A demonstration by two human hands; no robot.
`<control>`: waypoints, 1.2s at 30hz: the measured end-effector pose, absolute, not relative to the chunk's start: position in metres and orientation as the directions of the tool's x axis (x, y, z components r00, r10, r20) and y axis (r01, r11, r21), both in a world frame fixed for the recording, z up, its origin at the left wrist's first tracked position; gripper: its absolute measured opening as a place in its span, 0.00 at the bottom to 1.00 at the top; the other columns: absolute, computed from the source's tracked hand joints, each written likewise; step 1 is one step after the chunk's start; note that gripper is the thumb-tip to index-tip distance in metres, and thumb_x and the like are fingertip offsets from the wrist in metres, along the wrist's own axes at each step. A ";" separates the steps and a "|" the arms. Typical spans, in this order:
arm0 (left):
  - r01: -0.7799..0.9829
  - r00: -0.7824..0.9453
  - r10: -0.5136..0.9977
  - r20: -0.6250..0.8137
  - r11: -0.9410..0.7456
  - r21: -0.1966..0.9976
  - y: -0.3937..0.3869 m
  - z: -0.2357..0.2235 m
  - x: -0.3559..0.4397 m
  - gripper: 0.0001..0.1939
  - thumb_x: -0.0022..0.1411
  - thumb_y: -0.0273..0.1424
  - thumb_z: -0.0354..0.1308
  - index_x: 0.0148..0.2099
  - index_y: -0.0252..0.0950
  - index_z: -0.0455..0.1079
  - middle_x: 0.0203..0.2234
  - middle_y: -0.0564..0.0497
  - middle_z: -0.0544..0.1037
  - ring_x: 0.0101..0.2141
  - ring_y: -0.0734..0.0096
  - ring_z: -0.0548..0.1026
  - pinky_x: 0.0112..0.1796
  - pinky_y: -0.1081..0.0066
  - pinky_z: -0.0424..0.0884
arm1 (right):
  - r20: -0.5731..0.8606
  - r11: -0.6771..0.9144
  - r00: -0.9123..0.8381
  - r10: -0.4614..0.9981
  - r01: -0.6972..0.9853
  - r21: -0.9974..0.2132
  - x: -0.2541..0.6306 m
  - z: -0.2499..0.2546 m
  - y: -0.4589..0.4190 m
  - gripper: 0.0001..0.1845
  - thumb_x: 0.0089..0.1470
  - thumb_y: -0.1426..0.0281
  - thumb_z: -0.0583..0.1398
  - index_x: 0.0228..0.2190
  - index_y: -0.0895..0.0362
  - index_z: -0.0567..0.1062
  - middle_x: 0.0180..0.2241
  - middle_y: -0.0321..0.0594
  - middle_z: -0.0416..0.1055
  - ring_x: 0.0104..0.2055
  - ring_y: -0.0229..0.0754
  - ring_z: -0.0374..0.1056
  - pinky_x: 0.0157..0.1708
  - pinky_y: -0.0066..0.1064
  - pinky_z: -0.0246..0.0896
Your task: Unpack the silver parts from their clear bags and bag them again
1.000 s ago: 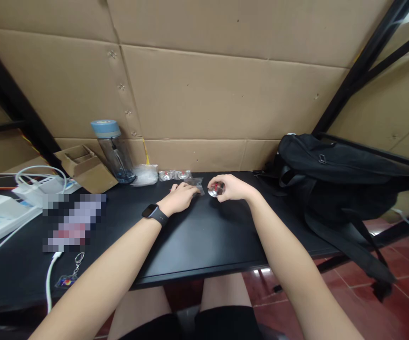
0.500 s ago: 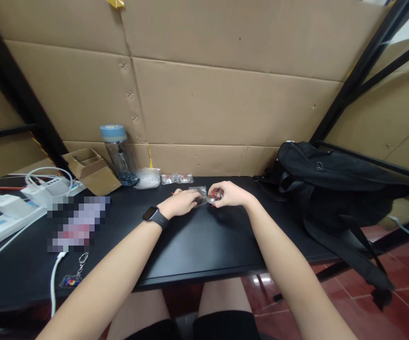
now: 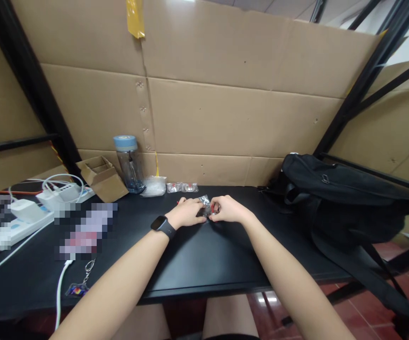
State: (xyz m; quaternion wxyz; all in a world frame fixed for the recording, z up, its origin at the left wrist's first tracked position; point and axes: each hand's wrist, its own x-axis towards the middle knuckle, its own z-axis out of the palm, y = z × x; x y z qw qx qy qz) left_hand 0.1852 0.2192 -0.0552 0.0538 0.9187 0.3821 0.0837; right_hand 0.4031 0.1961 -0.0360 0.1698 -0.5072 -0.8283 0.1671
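While the left hand (image 3: 186, 212) holds a clear wrapper (image 3: 205, 200) between thumb and fingers, the right hand (image 3: 228, 209) pinches a small shiny red piece (image 3: 216, 208) right beside it. Both are over the black table (image 3: 207, 257); two small packets (image 3: 189, 187) lie behind, near the cardboard wall (image 3: 207, 118).

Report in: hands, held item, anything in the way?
Left hand at clear wrapper, grip unclear. Right hand holding small red-marked item, partly hidden. No obstruction visible; black bag off right.
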 end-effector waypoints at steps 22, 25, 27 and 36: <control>0.692 0.700 0.712 0.054 -0.695 0.193 0.223 -0.052 0.183 0.27 0.59 0.46 0.64 0.58 0.45 0.72 0.58 0.43 0.73 0.56 0.45 0.73 0.54 0.51 0.65 | 0.204 0.476 -0.444 0.872 0.678 -0.560 0.393 -0.053 0.206 0.16 0.43 0.73 0.72 0.36 0.58 0.77 0.33 0.36 0.75 0.28 0.35 0.69 0.29 0.25 0.60; 0.695 0.699 0.712 0.055 -0.696 0.177 0.222 -0.051 0.183 0.26 0.59 0.45 0.64 0.57 0.43 0.72 0.57 0.42 0.74 0.55 0.46 0.73 0.53 0.53 0.67 | 0.250 0.488 -0.420 0.872 0.702 -0.519 0.390 -0.057 0.208 0.16 0.41 0.74 0.73 0.34 0.58 0.77 0.30 0.34 0.74 0.28 0.35 0.69 0.30 0.24 0.59; 0.700 0.698 0.715 0.046 -0.695 0.167 0.223 -0.051 0.183 0.25 0.60 0.45 0.64 0.57 0.42 0.72 0.56 0.43 0.74 0.55 0.47 0.74 0.52 0.54 0.67 | 0.264 0.482 -0.404 0.876 0.720 -0.500 0.388 -0.058 0.209 0.15 0.43 0.74 0.73 0.34 0.57 0.77 0.29 0.33 0.73 0.28 0.35 0.69 0.30 0.24 0.58; 0.703 0.688 0.722 0.068 -0.687 0.186 0.224 -0.051 0.182 0.26 0.59 0.44 0.64 0.57 0.42 0.69 0.56 0.44 0.74 0.55 0.50 0.73 0.53 0.56 0.66 | 0.304 0.439 -0.351 0.886 0.845 -0.306 0.386 -0.057 0.205 0.18 0.51 0.71 0.70 0.45 0.53 0.77 0.36 0.37 0.75 0.36 0.39 0.70 0.34 0.27 0.58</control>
